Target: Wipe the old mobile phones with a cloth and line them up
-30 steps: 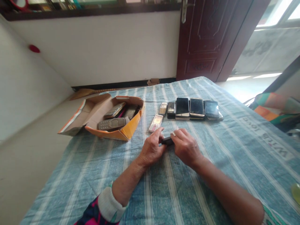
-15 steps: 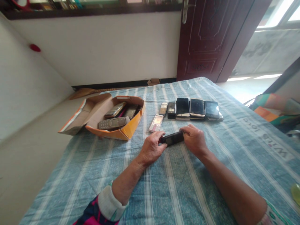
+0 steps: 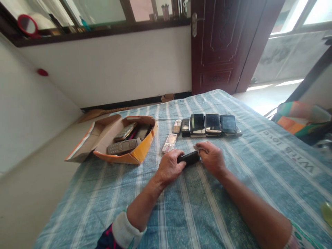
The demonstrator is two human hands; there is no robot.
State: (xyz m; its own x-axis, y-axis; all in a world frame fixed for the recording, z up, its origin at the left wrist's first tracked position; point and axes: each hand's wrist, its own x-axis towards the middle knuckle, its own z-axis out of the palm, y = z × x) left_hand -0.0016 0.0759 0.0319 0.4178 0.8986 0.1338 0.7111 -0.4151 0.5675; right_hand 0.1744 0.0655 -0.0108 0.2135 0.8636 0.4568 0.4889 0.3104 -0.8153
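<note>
A small black phone (image 3: 189, 158) lies crosswise just above the striped cloth, held at both ends. My left hand (image 3: 169, 166) curls its fingers round the phone's left end. My right hand (image 3: 212, 158) pinches its right end. A pink-and-silver phone (image 3: 169, 143) lies just beyond my left hand. Farther back, a row of phones (image 3: 207, 124) lies side by side, two small keypad ones on the left and three larger touchscreen ones on the right.
An open orange cardboard box (image 3: 141, 149) with several old phones inside sits at the left of the blue striped tablecloth (image 3: 197, 214). A dark wooden door (image 3: 223, 45) stands behind the table. Colourful fabric (image 3: 301, 117) lies at the right.
My right hand slid off the top of the black phone to its right end, uncovering it. The head tilted up, so more of the window ledge shows.
</note>
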